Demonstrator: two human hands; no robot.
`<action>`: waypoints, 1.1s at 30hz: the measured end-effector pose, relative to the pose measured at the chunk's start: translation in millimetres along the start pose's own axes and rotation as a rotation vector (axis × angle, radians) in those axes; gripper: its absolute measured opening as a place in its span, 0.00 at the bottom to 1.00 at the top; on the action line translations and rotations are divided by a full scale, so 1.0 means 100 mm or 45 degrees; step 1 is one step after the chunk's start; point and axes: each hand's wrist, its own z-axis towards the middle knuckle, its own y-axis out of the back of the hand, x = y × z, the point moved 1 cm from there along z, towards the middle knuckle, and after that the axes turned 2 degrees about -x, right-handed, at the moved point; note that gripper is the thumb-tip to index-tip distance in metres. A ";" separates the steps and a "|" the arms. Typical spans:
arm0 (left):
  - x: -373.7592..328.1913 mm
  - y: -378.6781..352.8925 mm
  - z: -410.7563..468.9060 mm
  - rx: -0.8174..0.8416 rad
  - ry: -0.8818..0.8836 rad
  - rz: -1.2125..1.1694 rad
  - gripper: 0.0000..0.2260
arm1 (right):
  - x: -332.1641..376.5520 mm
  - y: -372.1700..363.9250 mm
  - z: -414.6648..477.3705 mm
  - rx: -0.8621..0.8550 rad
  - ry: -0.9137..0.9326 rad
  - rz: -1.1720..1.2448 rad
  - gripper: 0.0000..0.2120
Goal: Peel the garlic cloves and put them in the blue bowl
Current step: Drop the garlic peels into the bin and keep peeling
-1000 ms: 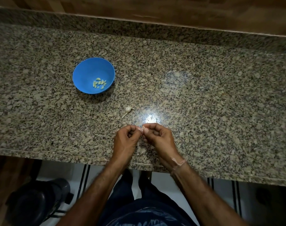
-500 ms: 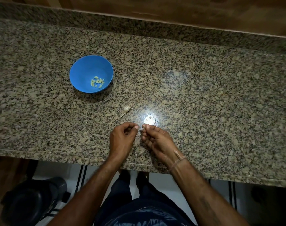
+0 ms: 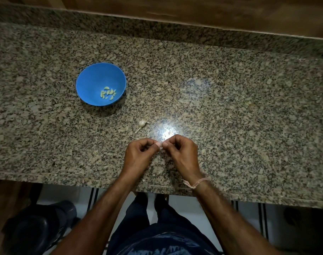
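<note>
The blue bowl (image 3: 89,85) sits on the counter at the left and holds several peeled, pale yellow garlic cloves (image 3: 108,93). A small remnant of the garlic bulb with its stalk (image 3: 141,123) lies on the granite between the bowl and my hands. My left hand (image 3: 139,153) and my right hand (image 3: 182,153) meet fingertip to fingertip near the front edge, pinching a small garlic clove (image 3: 161,147) between thumbs and forefingers. The clove is almost wholly hidden by my fingers.
The speckled granite counter (image 3: 230,116) runs the full width, with a raised granite backsplash (image 3: 157,28) and wood above it. A bright light reflection lies just beyond my hands. A dark round object (image 3: 37,227) stands on the floor at lower left.
Half a second ago my fingertips were slightly apart; now they are pressed together again around the clove. The bowl and the bulb remnant have not moved.
</note>
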 end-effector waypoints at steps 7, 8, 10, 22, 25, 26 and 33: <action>0.11 0.02 0.03 0.059 0.278 -0.275 0.07 | -0.03 -0.01 0.04 0.048 -0.078 0.069 0.03; 0.11 0.02 0.04 0.056 0.292 -0.284 0.06 | -0.03 -0.02 0.04 0.070 -0.120 0.121 0.03; 0.11 0.01 0.03 0.054 0.294 -0.281 0.05 | -0.03 -0.03 0.03 0.111 -0.194 0.231 0.03; 0.09 -0.11 0.00 -0.090 -0.129 0.412 0.04 | -0.02 -0.08 -0.02 0.137 -0.773 0.888 0.07; 0.12 -0.07 0.02 -0.112 -0.126 0.419 0.02 | -0.04 -0.07 -0.02 0.098 -0.767 0.853 0.08; 0.12 -0.06 0.02 -0.123 -0.118 0.398 0.01 | -0.05 -0.07 -0.01 0.095 -0.730 0.811 0.08; 0.01 -0.05 0.05 -0.142 -0.030 0.152 0.03 | -0.05 -0.07 0.00 0.109 -0.359 0.407 0.13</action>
